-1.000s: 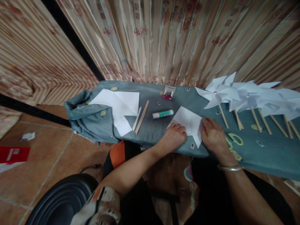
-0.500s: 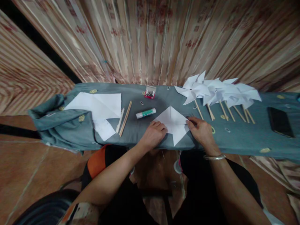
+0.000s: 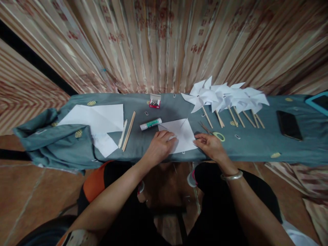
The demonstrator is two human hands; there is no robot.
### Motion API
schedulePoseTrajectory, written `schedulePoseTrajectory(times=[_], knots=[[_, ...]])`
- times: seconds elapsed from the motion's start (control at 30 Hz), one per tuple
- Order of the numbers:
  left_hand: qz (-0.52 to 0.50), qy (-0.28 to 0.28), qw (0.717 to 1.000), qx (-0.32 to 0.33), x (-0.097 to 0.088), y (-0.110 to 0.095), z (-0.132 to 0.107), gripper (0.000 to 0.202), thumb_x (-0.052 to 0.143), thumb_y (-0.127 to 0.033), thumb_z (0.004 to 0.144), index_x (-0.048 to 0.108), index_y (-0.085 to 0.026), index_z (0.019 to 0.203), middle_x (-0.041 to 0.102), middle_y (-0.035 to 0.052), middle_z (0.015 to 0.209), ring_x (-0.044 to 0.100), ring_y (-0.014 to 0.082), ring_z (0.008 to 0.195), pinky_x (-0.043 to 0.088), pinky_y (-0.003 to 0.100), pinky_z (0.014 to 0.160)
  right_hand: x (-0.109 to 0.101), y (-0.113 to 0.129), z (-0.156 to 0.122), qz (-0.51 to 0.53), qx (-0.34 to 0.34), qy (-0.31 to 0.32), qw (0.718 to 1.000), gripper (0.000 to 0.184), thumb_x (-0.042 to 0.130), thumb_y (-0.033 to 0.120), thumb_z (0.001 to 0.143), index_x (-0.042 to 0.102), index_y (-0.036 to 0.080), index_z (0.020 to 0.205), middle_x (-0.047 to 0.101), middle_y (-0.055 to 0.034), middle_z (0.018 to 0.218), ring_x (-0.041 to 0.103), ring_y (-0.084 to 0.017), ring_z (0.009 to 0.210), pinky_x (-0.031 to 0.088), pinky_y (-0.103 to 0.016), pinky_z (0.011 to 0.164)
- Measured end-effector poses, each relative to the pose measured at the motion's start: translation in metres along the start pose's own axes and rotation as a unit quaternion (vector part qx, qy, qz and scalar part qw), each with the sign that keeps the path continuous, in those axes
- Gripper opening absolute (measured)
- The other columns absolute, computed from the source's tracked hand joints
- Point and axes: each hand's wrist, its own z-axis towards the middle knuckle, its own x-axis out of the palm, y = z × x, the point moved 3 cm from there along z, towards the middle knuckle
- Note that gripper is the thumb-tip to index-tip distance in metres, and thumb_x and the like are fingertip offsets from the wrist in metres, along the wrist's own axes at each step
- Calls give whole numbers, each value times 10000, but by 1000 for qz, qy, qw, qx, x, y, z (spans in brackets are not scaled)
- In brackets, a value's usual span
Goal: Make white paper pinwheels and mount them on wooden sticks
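Flanking paper [image 3: 183,135] (white): glue stick [image 3: 151,124], scissors [image 3: 213,133]

The left hand [image 3: 159,147] rests on white paper [image 3: 183,136], the right hand [image 3: 210,146] at its edge.

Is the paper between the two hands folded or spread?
Spread: the white paper lies flat on the cloth, its far right corner unfolded; the left hand covers part.

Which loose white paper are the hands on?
The sheet right of the glue stick, with the left hand on it and the right hand at its edge; the other papers lie left of the wooden sticks, untouched.
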Motion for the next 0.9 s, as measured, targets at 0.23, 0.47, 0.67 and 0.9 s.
schedulePoseTrajectory(times=[0.23,0.47,0.67,0.9], knots=[[-33,82,996,23,13,-26,1,181,582,-303,889,645,-154,970,662,73,967,565,226,897,443,355,770,0,2,-2,-52,-28,-37,998,224,675,298,734,701,202,936,734,-27,735,683,-195,660,517,-308,661],[-1,81,996,45,14,-25,-2,145,494,-153,917,638,-137,928,661,63,872,573,200,806,473,311,711,-1,4,-6,-62,-75,-34,995,235,578,207,781,697,200,984,740,-54,830,693,-220,768,540,-359,770],[9,68,997,26,6,-25,-5,153,478,-146,926,627,-143,894,661,49,839,595,187,773,485,286,654,-13,3,-11,12,-154,12,988,465,480,66,729,702,258,1089,674,-46,1203,611,-227,1139,441,-407,1027],[-29,45,998,46,-4,-32,-14,145,471,-136,922,613,-138,887,647,51,835,596,171,754,491,273,659,-7,5,-17,194,-117,130,965,274,740,308,705,753,268,975,591,-70,1334,513,-261,1266,376,-428,1076]])
